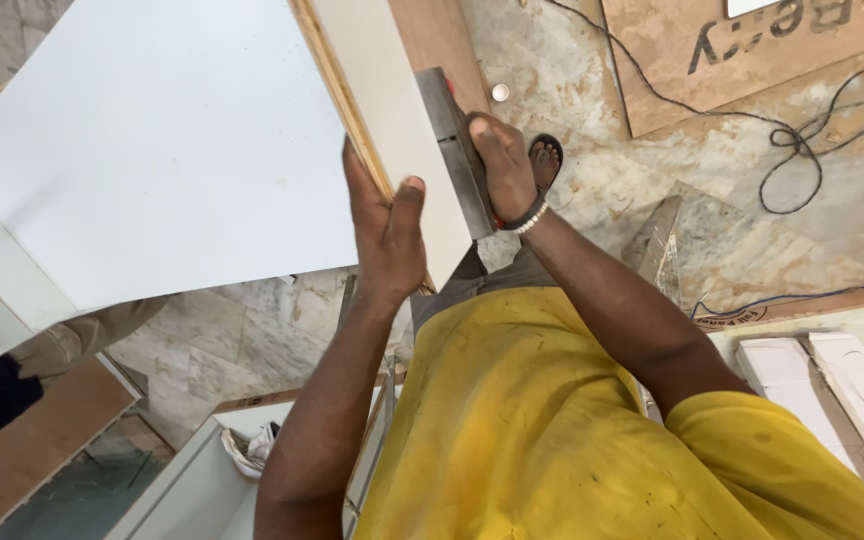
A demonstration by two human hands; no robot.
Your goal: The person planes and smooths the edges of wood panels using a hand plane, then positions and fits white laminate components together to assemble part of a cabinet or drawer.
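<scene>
**Panel edge under work, both hands engaged**

Upper left of frame: white laminated panel (152, 150), raw ply edge (342, 100) running toward centre. At centre: left hand (387, 235) clasped over that edge, fingers closed around it, steadying. Right of centre: right hand (502, 165) wrapped tight on grey metal tool (449, 140), laid on white strip (392, 110). Judged step: trimming or smoothing the edge. Next move calls for firm bracing, level stroke.

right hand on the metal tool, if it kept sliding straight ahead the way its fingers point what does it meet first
The right hand points up along the white strip, pressing a grey metal tool. Straight on, only more of that strip's face shows until the picture's top edge; the way looks free, though depth is unclear.
</scene>
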